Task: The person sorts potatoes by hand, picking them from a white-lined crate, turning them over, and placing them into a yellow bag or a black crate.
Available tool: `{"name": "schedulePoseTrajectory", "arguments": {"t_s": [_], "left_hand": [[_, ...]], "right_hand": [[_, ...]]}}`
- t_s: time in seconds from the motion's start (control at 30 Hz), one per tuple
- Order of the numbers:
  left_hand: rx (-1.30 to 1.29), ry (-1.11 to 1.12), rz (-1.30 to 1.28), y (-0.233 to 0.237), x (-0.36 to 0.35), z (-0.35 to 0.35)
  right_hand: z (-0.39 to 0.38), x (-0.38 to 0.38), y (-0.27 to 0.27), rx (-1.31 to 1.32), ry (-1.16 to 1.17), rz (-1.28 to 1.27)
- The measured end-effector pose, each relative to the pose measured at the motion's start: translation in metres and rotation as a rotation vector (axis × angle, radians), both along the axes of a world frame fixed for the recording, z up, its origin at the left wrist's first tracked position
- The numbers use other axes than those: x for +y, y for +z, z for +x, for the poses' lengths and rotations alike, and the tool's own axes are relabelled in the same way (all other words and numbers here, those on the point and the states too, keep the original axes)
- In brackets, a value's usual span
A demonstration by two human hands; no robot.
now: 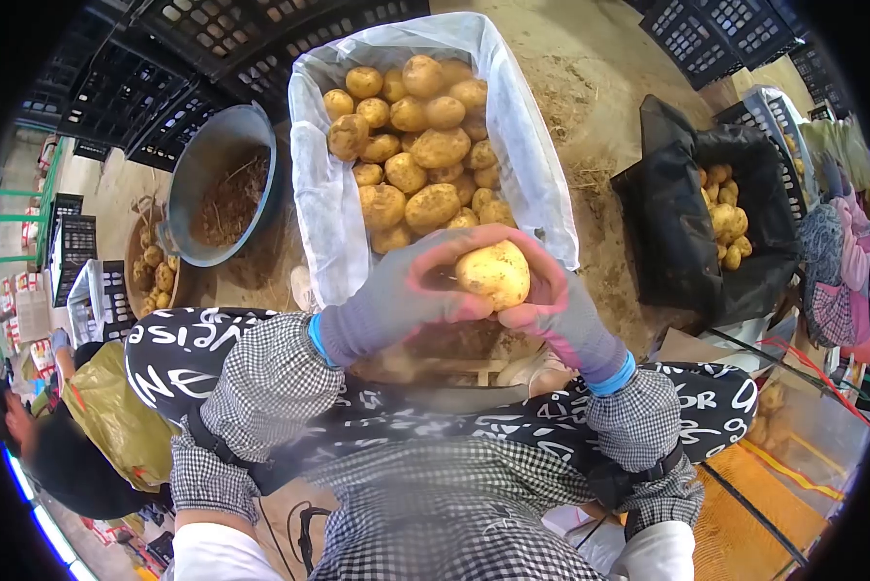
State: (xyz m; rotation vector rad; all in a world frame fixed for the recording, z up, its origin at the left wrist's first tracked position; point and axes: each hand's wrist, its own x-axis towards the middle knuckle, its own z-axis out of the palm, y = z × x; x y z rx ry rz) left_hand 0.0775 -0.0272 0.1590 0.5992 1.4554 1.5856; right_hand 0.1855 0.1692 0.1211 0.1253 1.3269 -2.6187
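Between my two gloved hands is one yellow potato (494, 275), held just in front of a crate. My left hand (396, 290) curls around its left side, fingers over the top and thumb below. My right hand (565, 310) grips it from the right, with the thumb under its lower edge. Both gloves are grey with pink fingers. Beyond them stands the crate with a white cloth liner (323, 218), filled with many loose potatoes (425, 145). My hands cover part of its near edge.
Left of the crate, a blue-grey tub (268, 145) holds dry dirt and roots, beside a basin of small potatoes (154, 271). At right stands a black-lined crate (662, 184) with potatoes. Black crates (231, 34) are stacked behind. Another person (96, 426) is at left.
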Motion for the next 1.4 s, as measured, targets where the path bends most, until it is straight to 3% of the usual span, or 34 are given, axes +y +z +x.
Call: {"name": "schedulePoseTrajectory", "arguments": {"t_s": [0.1, 0.3, 0.4, 0.47, 0.53, 0.7, 0.8, 0.9, 1.0, 1.1, 1.17, 1.2, 1.3, 1.4], "left_hand": [[-0.297, 0.019, -0.057, 0.000, -0.005, -0.007], [-0.138, 0.059, -0.019, -0.010, -0.002, -0.001], [0.145, -0.010, -0.011, -0.022, 0.000, -0.003], [-0.073, 0.065, 0.132, -0.023, 0.003, 0.001], [-0.225, 0.097, 0.200, -0.019, 0.004, 0.002], [-0.334, 0.105, 0.153, -0.010, 0.006, 0.005], [0.367, 0.125, -0.034, -0.022, 0.012, 0.011], [0.000, 0.147, -0.030, -0.025, 0.011, 0.018], [-0.219, 0.142, 0.093, -0.024, 0.011, 0.020], [0.158, 0.192, 0.073, -0.024, 0.011, 0.016], [0.182, 0.161, 0.051, -0.034, 0.009, 0.013], [0.161, 0.142, 0.030, -0.034, 0.008, 0.013], [0.040, 0.071, -0.063, -0.025, 0.003, 0.014], [-0.180, 0.203, 0.072, -0.026, 0.010, 0.016]], "right_hand": [[0.002, -0.001, 0.000, -0.020, -0.004, -0.014], [0.000, -0.006, 0.004, -0.028, -0.070, 0.152], [-0.001, -0.002, 0.003, 0.407, -0.105, 1.137], [0.000, -0.008, 0.007, 0.166, -0.125, 0.732], [0.000, -0.006, 0.005, 0.067, -0.114, 0.532], [0.002, 0.003, -0.010, 0.106, -0.074, 0.590], [0.001, -0.005, -0.001, 0.422, -0.178, 1.211], [0.007, -0.019, 0.005, 0.266, -0.260, 1.125], [0.006, -0.020, 0.011, 0.274, -0.266, 1.140], [0.006, -0.019, 0.013, 0.312, -0.321, 1.204], [0.003, -0.015, 0.004, 0.458, -0.314, 1.269], [0.003, -0.013, 0.002, 0.533, -0.307, 1.301], [0.005, -0.013, 0.003, 0.424, -0.259, 1.164], [-0.002, -0.006, 0.000, 0.361, -0.347, 0.874]]}}
